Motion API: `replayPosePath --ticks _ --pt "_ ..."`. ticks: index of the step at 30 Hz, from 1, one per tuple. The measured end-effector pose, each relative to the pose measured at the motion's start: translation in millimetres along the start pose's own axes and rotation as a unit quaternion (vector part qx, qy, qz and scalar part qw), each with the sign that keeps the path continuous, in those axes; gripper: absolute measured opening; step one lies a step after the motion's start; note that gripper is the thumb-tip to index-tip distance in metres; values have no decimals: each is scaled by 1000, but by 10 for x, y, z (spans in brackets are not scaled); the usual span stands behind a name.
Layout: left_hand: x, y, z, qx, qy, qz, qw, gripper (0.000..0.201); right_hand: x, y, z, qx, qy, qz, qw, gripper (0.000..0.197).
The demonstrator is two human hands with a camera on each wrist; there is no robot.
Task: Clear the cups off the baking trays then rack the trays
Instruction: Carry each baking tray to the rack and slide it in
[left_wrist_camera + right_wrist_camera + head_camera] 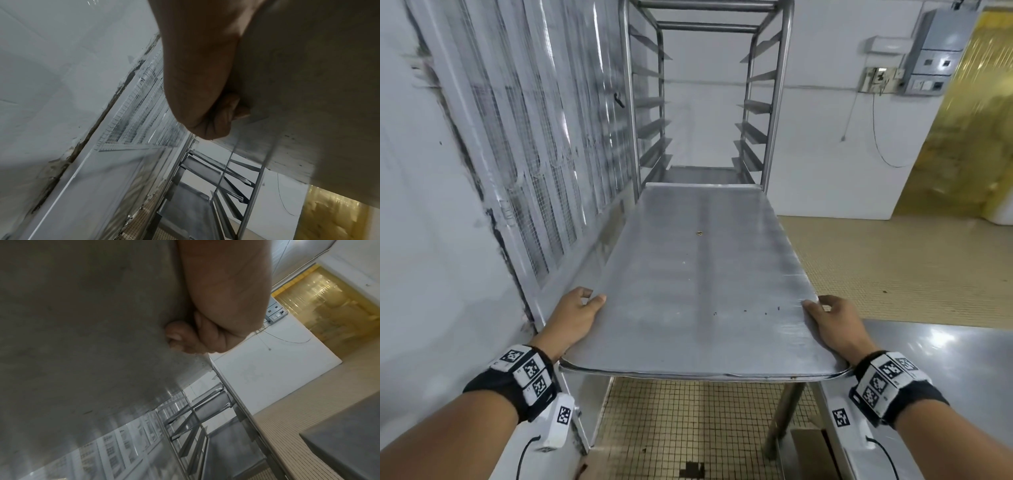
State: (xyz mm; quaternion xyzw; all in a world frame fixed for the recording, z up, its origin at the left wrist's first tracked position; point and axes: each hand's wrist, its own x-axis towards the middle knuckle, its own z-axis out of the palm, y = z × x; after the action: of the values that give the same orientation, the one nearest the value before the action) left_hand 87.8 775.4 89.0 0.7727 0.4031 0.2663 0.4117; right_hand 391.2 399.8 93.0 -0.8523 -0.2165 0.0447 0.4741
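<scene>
Both hands are on the tray [698, 284], and it is bare of cups, only a few crumbs on it. The left hand [577, 317] holds the near left edge, thumb on top, and the left wrist view shows the fingers [230, 112] curled under the metal. The right hand [832, 323] mirrors it on the near right edge, its fingers [179, 337] tucked beneath too. So each grip is closed round the tray's rim, nothing else in either hand.

The tray hangs in the air, long axis pointing straight at the rack [705, 102], far edge just at the rack's mouth and low among the runners. A table [945, 359] sits to the right, with the tray's near right corner over its edge.

This looks like the racking step. To do it well, I'd say keep the tray level side to side, so both long edges meet a matching pair of runners [750, 137] at the same height. Square the far edge to the rack first, land it on the runners, then push evenly with both hands. Uneven pressure would likely skew it and jam a corner against an upright. Fingers underneath should clear out before the near end reaches the frame.
</scene>
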Motion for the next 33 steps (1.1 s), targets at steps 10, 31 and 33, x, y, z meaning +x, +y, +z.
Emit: replayPosePath --ticks 10,31,33 --pt "827 -97 76 -21 -15 9 1000 21 527 -181 409 -34 9 22 999 42" --pt "2455 -278 799 -18 -34 -19 999 43 2127 160 1285 -2 17 76 997 46" --pt "2641 -240 902 -9 -30 -24 999 40 2374 172 1336 -4 8 74 997 42"
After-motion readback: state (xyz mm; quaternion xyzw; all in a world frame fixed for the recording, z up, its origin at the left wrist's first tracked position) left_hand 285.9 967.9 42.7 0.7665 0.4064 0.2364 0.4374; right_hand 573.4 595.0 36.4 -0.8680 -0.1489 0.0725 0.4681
